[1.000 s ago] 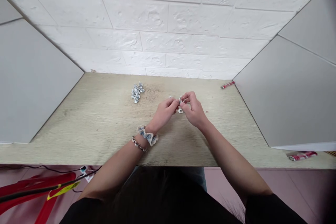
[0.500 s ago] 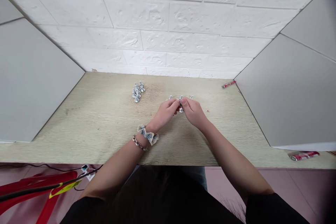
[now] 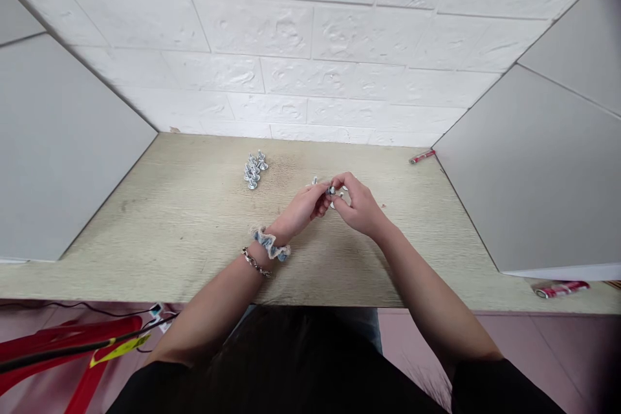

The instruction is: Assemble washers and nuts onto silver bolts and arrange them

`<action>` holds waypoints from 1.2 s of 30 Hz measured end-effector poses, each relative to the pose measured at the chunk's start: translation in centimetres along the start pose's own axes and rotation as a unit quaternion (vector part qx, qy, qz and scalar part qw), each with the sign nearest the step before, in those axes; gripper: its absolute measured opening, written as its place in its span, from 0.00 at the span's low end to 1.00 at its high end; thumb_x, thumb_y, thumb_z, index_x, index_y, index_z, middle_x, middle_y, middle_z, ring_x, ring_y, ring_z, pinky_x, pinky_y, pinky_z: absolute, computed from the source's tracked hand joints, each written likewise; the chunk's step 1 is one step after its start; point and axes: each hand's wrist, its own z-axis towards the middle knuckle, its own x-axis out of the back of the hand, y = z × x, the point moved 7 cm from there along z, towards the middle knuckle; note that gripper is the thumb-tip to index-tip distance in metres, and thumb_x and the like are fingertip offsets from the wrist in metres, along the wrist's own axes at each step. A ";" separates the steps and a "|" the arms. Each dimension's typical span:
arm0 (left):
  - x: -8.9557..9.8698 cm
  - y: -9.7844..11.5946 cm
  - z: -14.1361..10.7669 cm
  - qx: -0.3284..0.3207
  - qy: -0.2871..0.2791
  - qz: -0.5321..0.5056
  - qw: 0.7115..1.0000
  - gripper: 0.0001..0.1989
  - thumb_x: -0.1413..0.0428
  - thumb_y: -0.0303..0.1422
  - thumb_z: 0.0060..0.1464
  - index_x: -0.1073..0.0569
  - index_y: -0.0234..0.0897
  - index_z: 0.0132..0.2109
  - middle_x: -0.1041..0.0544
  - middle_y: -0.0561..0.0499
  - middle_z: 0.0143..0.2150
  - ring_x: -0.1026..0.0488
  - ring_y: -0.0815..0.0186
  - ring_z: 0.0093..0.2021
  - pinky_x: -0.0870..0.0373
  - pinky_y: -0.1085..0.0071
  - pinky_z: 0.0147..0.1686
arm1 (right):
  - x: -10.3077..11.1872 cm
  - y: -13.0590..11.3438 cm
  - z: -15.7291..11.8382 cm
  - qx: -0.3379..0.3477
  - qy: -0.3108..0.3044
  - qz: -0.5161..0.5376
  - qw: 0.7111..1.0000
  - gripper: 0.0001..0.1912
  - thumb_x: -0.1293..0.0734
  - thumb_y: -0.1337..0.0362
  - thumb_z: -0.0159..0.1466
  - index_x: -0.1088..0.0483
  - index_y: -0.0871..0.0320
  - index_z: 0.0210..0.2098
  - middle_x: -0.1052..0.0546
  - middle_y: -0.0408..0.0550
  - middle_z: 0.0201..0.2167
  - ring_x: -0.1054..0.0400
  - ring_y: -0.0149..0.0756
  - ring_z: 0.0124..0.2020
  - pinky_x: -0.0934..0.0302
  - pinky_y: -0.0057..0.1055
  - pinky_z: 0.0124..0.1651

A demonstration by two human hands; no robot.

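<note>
Your left hand [image 3: 301, 209], with bolts [image 3: 252, 171] lying at its ten o'clock, is pinching a metal piece [image 3: 332, 191] that your half-curled right hand [image 3: 359, 207] is framing, its hold unclear.

Behind the table [image 3: 145, 220], a wall [image 3: 286, 39]; along its left side a left panel [image 3: 68, 155], along its right a right panel [image 3: 538, 168]. On the table, left of centre toward the wall, a cluster of bolts [image 3: 252, 171]. Nearer and to the right, left hand [image 3: 303, 208] and right hand [image 3: 359, 207] side by side, a small bolt [image 3: 331, 191] between their fingertips, another bolt [image 3: 315, 180] just behind the left hand. Far right, one cylinder [image 3: 422, 156] by the right panel's rear corner, a second cylinder [image 3: 563, 289] before that panel.
</note>
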 end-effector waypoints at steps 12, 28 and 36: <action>-0.7 0.5 -0.2 -0.036 -0.016 0.094 0.995 0.18 0.56 0.44 0.56 0.37 0.34 0.27 0.38 0.55 0.23 0.42 0.75 0.22 0.45 0.75 0.22 | -0.2 1.7 -0.2 -0.089 -0.010 -0.040 0.995 0.24 0.50 0.50 0.65 0.36 0.57 0.22 0.28 0.45 0.23 0.36 0.33 0.28 0.46 0.30 0.34; -0.6 0.7 -0.4 -0.023 0.012 0.122 0.992 0.17 0.58 0.41 0.57 0.39 0.35 0.26 0.40 0.55 0.23 0.43 0.74 0.21 0.45 0.74 0.21 | -0.3 0.3 0.0 -0.016 0.001 -0.106 0.994 0.11 0.47 0.61 0.64 0.44 0.56 0.27 0.35 0.46 0.29 0.40 0.33 0.31 0.45 0.31 0.34; -0.4 0.5 -0.3 -0.028 -0.009 0.063 0.998 0.19 0.54 0.45 0.54 0.39 0.34 0.26 0.42 0.55 0.23 0.45 0.76 0.21 0.48 0.76 0.20 | -0.4 -0.4 -0.2 0.054 0.017 -0.098 0.994 0.07 0.48 0.63 0.65 0.46 0.56 0.31 0.37 0.49 0.32 0.41 0.36 0.34 0.42 0.35 0.37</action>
